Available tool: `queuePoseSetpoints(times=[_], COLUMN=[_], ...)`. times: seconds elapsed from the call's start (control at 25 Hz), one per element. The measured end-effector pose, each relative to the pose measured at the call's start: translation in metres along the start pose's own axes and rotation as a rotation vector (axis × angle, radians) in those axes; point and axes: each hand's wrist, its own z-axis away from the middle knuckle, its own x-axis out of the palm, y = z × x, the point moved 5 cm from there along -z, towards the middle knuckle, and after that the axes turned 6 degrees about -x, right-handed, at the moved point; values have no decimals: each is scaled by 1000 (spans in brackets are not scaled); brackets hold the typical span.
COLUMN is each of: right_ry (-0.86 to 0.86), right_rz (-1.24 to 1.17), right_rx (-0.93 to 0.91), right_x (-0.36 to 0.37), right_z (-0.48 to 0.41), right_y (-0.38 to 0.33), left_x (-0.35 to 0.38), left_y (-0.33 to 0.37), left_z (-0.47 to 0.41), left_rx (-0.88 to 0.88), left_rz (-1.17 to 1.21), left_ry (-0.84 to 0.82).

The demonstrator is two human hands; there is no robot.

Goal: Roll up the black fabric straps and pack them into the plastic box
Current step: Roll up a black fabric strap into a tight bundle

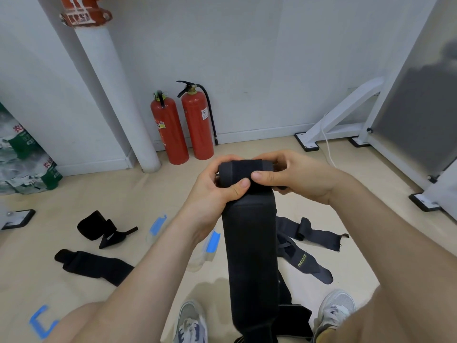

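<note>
Down by the person's grey trainers [191, 323], the loose tail of the held strap [249, 256] hangs almost to the floor, wide and black, so most of its length is not yet rolled. Both hands are working the roll at its top end. The left hand [217, 186] curls round the left side of the small coil with its thumb pressed on the front. The right hand [291, 177] pinches the other side, thumb on the fabric and fingers wrapped behind. I'd say this roll is only just begun.

On the floor beyond, partly under the left forearm, sits the clear plastic box [210, 246] with blue clips. It is half hidden and see-through, and I can make out no black fabric inside it. To its left lie a loosely rolled strap [95, 227] and a flat strap [94, 264]. To the right, two greyer straps [304, 261] sprawl unrolled. Nothing looks packed, and several straps wait their turn. Against the far wall stand two red fire extinguishers [197, 125].
</note>
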Motion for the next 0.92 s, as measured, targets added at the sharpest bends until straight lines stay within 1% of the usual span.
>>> queuePoseSetpoints(times=[0.08, 0.16, 0.24, 0.28, 0.32, 0.4, 0.44, 0.48, 0.6, 0.68, 0.8, 0.88, 0.92], right_ry=[52, 93, 155, 181, 180, 90, 51, 25, -13, 63, 236, 297, 307], right_rz=[-36, 61, 126, 65, -74, -405, -504, -547, -538, -494, -361, -320, -344], right_rx=[-92, -191, -215, -180, -111, 51, 104, 133, 134, 109, 92, 93, 101], right_x=[2, 7, 10, 9, 10, 20, 26, 32, 47, 47, 43, 46, 47], right_z=[-1, -3, -5, -5, -5, -5, -5, -6, -11, -14, -17, -17, -16], right_y=[-5, -9, -10, -7, -3, 6, 10, 14, 19, 19, 23, 23, 21], left_x=[0, -2, -5, -7, -8, -13, -15, -18, -25, -31, -34, -32, -31], left_y=[1, 2, 8, 11, 15, 20, 22, 24, 26, 26, 23, 23, 23], left_z=[0, -1, -1, 0, 1, 2, 2, 2, 1, 0, -1, -1, -1], left_rx=[-82, -144, -109, -72, -42, 15, 40, 56, 103, 153, 273, 325, 350], left_rz=[71, 75, 85, 114, 158, 224, 237, 242, 256, 211, -7, -116, -159], left_ry=[-30, -37, 16, 44, 66, 102, 122, 145, 203, 222, 233, 233, 229])
